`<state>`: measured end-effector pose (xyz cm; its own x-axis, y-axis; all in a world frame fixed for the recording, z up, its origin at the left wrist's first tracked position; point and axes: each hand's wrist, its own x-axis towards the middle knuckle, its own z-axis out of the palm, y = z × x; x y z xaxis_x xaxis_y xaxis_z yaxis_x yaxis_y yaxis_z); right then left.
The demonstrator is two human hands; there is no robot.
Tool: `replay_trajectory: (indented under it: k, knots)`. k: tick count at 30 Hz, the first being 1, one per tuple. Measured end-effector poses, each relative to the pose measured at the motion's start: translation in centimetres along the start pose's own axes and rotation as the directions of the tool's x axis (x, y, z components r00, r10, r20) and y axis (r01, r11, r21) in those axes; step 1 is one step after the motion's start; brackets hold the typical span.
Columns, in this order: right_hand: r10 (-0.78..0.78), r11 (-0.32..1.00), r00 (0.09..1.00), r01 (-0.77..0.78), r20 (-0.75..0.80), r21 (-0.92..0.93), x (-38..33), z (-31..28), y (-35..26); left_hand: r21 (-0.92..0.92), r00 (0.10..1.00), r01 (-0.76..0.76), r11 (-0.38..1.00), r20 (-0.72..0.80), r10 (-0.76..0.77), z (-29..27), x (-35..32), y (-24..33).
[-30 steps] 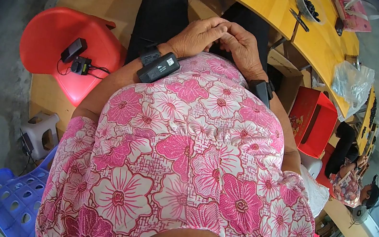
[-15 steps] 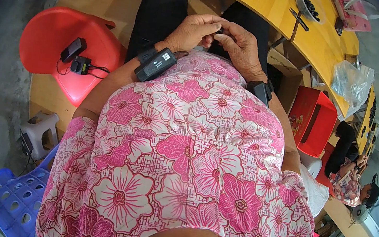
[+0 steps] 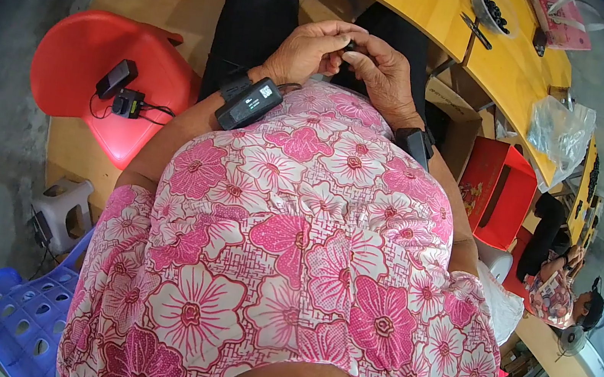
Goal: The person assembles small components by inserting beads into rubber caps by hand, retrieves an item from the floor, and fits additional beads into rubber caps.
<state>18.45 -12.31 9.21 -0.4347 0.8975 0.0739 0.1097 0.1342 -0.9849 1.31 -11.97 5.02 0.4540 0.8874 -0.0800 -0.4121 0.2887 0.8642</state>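
A small black piece shows between my fingertips, above my lap; its kind is too small to make out. My left hand pinches it from the left, thumb pointing toward it. From the right, my right hand closes on the same piece with thumb and bent index finger. The fingers of both hands meet and hide most of it. A black device is strapped to each wrist.
Ahead curves a yellow table bearing a clear bowl of black pieces, dark tweezers and a plastic bag. A red box stands right, a red chair with black devices left. Another person sits far right.
Both hands stay together over the lap. The fingers have shifted slightly, and a little more of the black piece shows between them.
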Motion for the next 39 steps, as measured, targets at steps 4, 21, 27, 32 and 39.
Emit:
replay_trajectory:
  k: [4,21,27,32,39]
  knots:
    - [0.007,1.000,1.000,-0.007,-0.010,0.020,-0.1,0.0,0.0,-0.039,1.000,0.022,0.999,-0.012,-0.022,-0.1,0.2,-0.1]
    - [-0.069,0.990,0.983,0.089,-0.167,0.111,0.0,0.4,0.1,-0.236,0.999,0.023,0.971,-0.028,-0.031,-0.5,0.1,-0.6]
    - [-0.172,0.985,0.959,0.168,-0.224,-0.039,0.2,0.0,0.9,-0.252,0.997,0.026,0.967,-0.065,-0.044,-0.3,0.2,-0.5]
    - [-0.143,0.989,0.958,0.151,-0.249,0.011,0.1,0.2,0.2,-0.270,0.999,0.032,0.962,-0.013,-0.037,-0.6,0.3,-0.6]
    - [-0.148,0.987,0.960,0.159,-0.240,0.028,0.2,0.2,0.1,-0.352,0.997,0.041,0.935,-0.048,-0.061,-0.2,0.1,-0.5]
